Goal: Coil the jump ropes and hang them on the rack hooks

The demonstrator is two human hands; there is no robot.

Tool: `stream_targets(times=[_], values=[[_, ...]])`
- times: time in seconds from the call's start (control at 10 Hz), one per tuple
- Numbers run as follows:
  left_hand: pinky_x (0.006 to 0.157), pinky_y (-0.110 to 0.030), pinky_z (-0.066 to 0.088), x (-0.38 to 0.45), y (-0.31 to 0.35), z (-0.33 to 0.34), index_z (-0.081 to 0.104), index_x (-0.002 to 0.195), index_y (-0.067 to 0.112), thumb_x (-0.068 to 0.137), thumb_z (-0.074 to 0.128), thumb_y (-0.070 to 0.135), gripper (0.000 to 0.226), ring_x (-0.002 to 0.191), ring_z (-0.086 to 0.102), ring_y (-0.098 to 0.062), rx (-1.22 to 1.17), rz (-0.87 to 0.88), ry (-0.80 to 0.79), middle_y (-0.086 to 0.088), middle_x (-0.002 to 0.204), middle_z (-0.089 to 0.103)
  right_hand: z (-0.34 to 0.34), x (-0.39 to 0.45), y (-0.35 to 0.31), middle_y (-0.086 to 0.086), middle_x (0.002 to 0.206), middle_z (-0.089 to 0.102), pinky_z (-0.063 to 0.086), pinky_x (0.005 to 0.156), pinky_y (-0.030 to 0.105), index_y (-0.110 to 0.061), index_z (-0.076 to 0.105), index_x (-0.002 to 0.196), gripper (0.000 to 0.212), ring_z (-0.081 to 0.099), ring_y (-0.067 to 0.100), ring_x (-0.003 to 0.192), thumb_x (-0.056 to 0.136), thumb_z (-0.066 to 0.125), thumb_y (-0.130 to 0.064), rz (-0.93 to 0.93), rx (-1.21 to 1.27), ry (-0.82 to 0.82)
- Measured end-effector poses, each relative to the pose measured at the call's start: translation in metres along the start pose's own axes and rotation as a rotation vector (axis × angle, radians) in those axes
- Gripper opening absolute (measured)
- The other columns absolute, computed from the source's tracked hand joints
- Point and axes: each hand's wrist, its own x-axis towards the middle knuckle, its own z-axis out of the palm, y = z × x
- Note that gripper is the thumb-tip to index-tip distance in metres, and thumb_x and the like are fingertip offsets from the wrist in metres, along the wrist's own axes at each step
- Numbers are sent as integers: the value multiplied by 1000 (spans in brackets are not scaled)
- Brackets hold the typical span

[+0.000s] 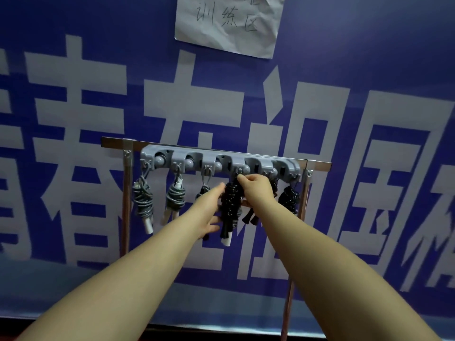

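A grey plastic hook rack (221,158) is mounted on a metal frame. Two coiled grey ropes (142,201) hang from its left hooks, and a coiled black rope (288,199) hangs at the far right. A black beaded coiled rope (230,205) hangs under the fourth hook. My right hand (256,189) pinches the top loop of this rope at the hook. My left hand (211,210) touches the coil's left side with straight fingers. Another dark rope behind my left hand is mostly hidden.
The metal frame (317,164) stands on thin legs in front of a blue banner with large white characters. A crumpled paper note (229,23) is stuck on the banner above.
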Motion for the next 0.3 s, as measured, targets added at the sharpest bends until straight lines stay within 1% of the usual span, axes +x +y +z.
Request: stream_targets(times=[0.1, 0.2, 0.3], values=[[110, -51, 26, -1, -2, -5, 40, 142, 22, 97, 41, 49, 53, 132, 40, -38, 76, -36, -28, -10, 146, 43, -1, -1, 2, 24, 97, 68, 57, 79, 53, 1, 65, 93, 30, 68, 38, 93, 95, 56, -28, 111, 4, -61], [110, -51, 28, -15, -5, -8, 37, 144, 22, 96, 41, 50, 56, 133, 39, -36, 123, -69, -58, -10, 148, 41, -6, -14, 4, 16, 91, 62, 56, 84, 50, -8, 61, 88, 22, 63, 31, 81, 94, 56, -29, 132, -17, -76], [110, -49, 29, -33, 0, -13, 39, 143, 18, 97, 41, 50, 56, 135, 39, -33, 226, -61, -29, -10, 148, 40, -13, -38, -2, 12, 87, 57, 51, 69, 39, -1, 59, 106, 29, 53, 23, 74, 96, 55, -28, 159, -1, -94]])
